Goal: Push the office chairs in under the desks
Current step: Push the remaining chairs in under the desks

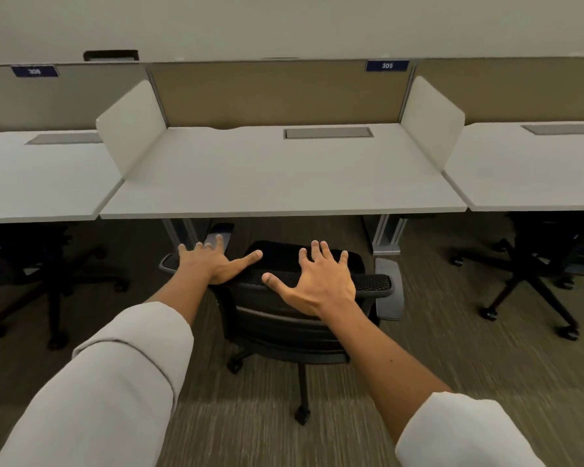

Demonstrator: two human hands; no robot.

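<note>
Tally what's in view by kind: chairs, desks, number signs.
Office chairs: 3 (left, middle, right)
Desks: 3 (left, middle, right)
Number signs: 2 ()
Total: 8

Three white desks, three black office chairs — two hands, two number plates

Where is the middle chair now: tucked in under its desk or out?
Out. The chair stands on the carpet before the desk, backrest and wheels short of its front edge.
</note>
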